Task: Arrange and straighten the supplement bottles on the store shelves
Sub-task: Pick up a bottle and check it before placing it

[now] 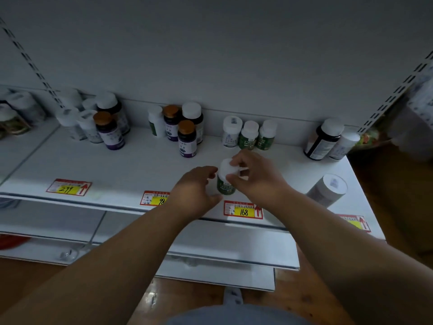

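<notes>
A green-labelled bottle with a white cap [225, 181] stands upright near the front edge of the white shelf [131, 170]. My right hand [254, 175] pinches its cap from above and the right. My left hand [196, 188] cups its left side, thumb at the base. Behind it two more green bottles [248, 135] and a white one [231, 131] stand by the back wall. A purple-labelled group with brown caps [186, 138] stands mid-shelf, and another group [109, 130] stands further left.
A grey bottle [326, 191] lies on its side at the right front of the shelf. A dark bottle and a white one [323, 139] lean at the back right. Price tags [242, 209] line the shelf front. Lower shelves and a wooden floor lie below.
</notes>
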A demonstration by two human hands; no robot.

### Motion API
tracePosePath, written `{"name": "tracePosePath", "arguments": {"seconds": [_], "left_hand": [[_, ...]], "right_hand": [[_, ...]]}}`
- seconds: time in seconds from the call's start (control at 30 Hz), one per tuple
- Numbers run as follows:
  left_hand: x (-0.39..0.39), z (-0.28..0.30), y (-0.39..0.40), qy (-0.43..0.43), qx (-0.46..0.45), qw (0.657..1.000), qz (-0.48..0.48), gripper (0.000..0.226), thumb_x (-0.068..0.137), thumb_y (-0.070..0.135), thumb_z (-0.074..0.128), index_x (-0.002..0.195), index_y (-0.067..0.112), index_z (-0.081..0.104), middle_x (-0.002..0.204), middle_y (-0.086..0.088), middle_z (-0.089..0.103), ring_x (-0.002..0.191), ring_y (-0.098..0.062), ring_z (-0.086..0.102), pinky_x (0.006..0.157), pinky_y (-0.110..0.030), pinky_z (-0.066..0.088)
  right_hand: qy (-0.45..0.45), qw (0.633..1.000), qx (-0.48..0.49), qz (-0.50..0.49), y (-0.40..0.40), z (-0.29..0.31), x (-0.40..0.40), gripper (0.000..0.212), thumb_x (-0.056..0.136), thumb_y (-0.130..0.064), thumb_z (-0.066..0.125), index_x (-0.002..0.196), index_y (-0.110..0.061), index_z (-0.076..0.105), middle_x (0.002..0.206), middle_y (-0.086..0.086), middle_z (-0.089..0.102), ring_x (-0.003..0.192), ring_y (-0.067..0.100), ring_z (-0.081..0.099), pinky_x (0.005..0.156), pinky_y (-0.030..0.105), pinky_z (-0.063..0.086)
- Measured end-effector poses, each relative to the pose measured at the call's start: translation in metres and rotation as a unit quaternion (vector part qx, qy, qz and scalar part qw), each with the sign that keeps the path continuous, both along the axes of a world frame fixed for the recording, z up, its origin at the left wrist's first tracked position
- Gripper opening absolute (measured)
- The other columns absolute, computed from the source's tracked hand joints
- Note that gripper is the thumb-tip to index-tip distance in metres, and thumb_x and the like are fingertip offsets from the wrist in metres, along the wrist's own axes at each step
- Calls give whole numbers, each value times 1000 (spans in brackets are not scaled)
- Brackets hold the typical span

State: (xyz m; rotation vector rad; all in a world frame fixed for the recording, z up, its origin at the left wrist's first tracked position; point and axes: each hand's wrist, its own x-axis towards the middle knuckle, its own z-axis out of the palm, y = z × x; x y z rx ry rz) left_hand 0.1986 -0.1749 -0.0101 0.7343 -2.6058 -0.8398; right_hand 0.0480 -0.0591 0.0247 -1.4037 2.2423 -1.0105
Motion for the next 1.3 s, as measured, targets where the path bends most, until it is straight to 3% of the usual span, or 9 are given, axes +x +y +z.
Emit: {"name": "tracePosePath", "arguments": {"seconds": [0.3, 0.57, 0.8, 0.97, 1.07, 1.17, 1.3], "left_hand": [[-4, -5, -7, 3, -14, 1000, 2, 56, 73, 28, 80, 124, 18, 58, 112, -2, 64, 94, -15, 59, 76, -15, 35], [5, 3, -1, 10, -12, 1000, 0, 69, 73, 28, 80, 134, 13, 50, 122, -4, 59, 100, -18, 56, 82, -21, 39], [6, 47, 21, 101, -89, 991, 25, 58, 75, 27, 72, 127, 15, 52, 117, -3, 58, 103, -20, 54, 87, -31, 45], [-23, 70, 54, 122, -140, 982, -17, 52, 76, 25, 72, 124, 14, 55, 115, -6, 59, 103, -24, 55, 86, -36, 48], [-54, 69, 74, 127, -146, 980, -45, 50, 77, 23, 72, 123, 11, 56, 115, -8, 59, 103, -25, 55, 85, -32, 43], [-92, 64, 93, 110, -119, 985, -67, 51, 82, 29, 68, 128, 17, 50, 122, -1, 54, 110, -18, 50, 88, -28, 38], [-144, 55, 115, 83, -60, 994, -44, 49, 84, 36, 62, 128, 31, 43, 126, 12, 46, 114, -8, 43, 92, -24, 35]], "right_hand": [[30, 999, -10, 31, -11, -14, 3, 23, 81, -30, 73, 97, -26, 56, 107, -5, 61, 87, 15, 62, 78, 41, 54], [33, 999, 19, 10, -4, -8, 8, 27, 81, -35, 70, 101, -31, 51, 107, -8, 58, 92, 13, 61, 78, 33, 53], [99, 992, -43, -69, 26, 16, 5, 31, 85, -36, 66, 113, -28, 56, 111, -11, 56, 92, 4, 51, 69, 10, 34], [117, 985, -80, -104, 64, 40, -17, 24, 84, -33, 67, 106, -27, 59, 102, -11, 57, 86, 6, 53, 66, 12, 39], [123, 981, -93, -114, 88, 46, -45, 18, 85, -32, 66, 101, -26, 60, 96, -12, 56, 82, 2, 52, 65, 12, 40], [126, 983, -77, -109, 107, 45, -81, 18, 86, -34, 64, 102, -27, 60, 96, -14, 54, 82, -1, 52, 70, 18, 45], [150, 978, -61, -130, 126, 39, -136, 20, 86, -37, 63, 103, -27, 60, 97, -12, 56, 83, 9, 58, 69, 19, 46]]}}
